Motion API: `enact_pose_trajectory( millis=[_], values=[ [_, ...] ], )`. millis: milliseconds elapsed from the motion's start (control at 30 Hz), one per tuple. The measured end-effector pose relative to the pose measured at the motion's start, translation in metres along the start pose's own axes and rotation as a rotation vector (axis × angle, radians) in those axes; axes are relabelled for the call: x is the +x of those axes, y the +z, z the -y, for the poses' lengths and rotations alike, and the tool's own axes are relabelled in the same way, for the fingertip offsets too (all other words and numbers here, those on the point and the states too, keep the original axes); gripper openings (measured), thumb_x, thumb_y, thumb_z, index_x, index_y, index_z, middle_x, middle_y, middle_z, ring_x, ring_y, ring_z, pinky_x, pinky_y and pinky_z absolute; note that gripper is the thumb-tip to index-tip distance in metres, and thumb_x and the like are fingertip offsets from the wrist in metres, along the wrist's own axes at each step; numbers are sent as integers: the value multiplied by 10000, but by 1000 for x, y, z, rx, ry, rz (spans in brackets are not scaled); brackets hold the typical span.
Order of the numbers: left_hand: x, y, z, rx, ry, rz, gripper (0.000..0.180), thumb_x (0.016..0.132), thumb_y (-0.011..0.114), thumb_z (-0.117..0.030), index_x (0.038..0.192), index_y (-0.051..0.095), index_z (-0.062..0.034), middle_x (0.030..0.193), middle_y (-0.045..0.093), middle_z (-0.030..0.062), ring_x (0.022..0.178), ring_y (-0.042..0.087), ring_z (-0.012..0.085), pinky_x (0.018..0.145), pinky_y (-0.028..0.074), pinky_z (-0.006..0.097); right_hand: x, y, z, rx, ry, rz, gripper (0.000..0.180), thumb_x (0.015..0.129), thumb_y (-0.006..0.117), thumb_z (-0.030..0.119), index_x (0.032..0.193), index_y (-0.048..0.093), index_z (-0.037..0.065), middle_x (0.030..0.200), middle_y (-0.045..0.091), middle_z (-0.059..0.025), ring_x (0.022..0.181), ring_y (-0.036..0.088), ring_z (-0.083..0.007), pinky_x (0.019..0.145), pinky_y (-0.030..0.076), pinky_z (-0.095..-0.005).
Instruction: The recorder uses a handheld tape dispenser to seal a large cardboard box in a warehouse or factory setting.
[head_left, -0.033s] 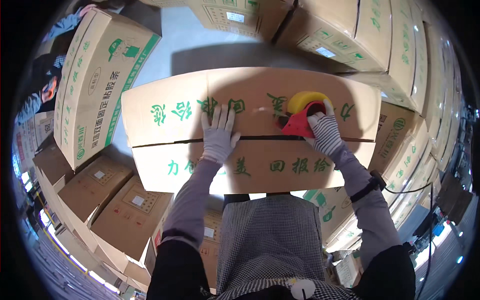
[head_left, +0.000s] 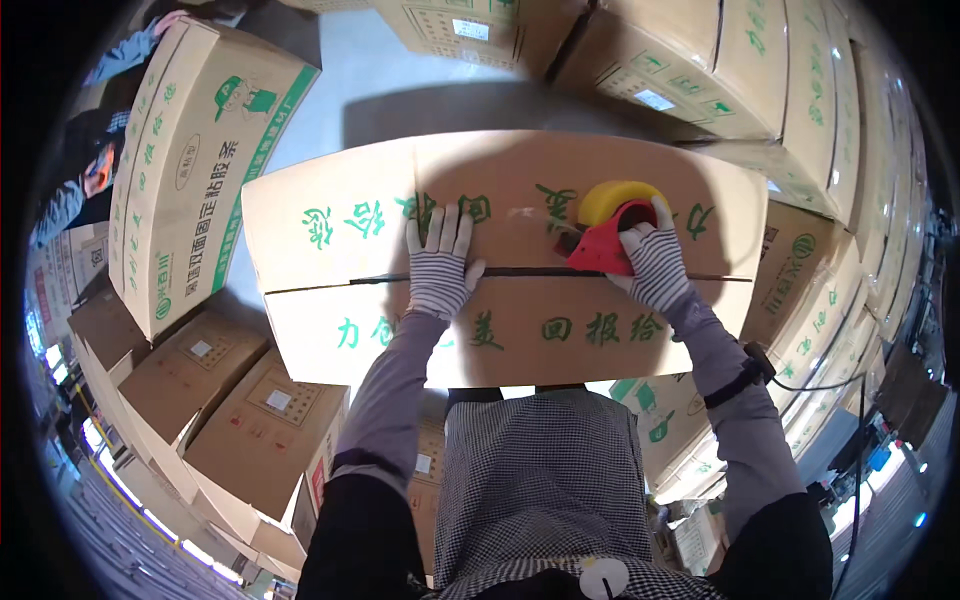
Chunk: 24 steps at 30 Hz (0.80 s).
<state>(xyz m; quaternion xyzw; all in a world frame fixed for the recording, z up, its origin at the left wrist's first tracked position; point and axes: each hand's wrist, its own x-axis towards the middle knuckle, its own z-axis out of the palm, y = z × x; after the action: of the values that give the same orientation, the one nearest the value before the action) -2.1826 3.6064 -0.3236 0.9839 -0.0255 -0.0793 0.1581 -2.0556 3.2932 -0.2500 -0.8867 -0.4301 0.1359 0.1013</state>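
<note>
A long cardboard box (head_left: 520, 345) with green characters lies before me, its two top flaps meeting along a dark seam. My left hand (head_left: 441, 262), in a striped glove, rests flat on the top across the seam, fingers spread toward the far flap. Right of it, my gloved right hand (head_left: 654, 266) is closed around a red tape dispenser (head_left: 604, 250) that carries a yellow roll of tape (head_left: 612, 200). The dispenser is over the far flap, just beyond the seam. Whether it touches the cardboard I cannot tell.
A tall printed carton (head_left: 200, 170) stands at the left, with a person's hand (head_left: 100, 172) in an orange-marked glove beyond it. Stacked cartons (head_left: 690, 85) rise at the far right. More boxes (head_left: 255, 415) lie low at the left. A dark cable (head_left: 815, 383) runs from my right wrist.
My left hand has rolled slightly on the box, so more of its striped back shows. The right hand and tape dispenser have shifted a little to the right.
</note>
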Motion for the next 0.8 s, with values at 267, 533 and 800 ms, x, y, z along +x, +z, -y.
enact_pose_trajectory(
  millis=[267,533,800],
  values=[
    [6,12,10,-76,157,-147,597,833,533,-272,1385,417,-77,1434,388,168,1346,319,361,1125,199,529,-4,26,135,1329,637,-417,585,614,852,281,1062,557,45,988,610,-83,933,601,-212,959,428,-403],
    [79,-59,-44,-1598,-532,530,422,958,487,-365,1112,627,2,1056,665,120,991,622,208,914,469,341,-3,56,153,1762,810,-322,686,619,849,204,1188,515,19,1063,616,-74,958,596,-162,840,508,-315],
    [275,-24,-38,-848,-121,283,550,876,587,-512,1118,660,-23,1061,681,125,971,637,247,854,474,345,-23,36,165,1573,1053,-485,675,644,832,293,1165,538,-21,1010,662,-104,924,637,-195,832,520,-319]
  ],
)
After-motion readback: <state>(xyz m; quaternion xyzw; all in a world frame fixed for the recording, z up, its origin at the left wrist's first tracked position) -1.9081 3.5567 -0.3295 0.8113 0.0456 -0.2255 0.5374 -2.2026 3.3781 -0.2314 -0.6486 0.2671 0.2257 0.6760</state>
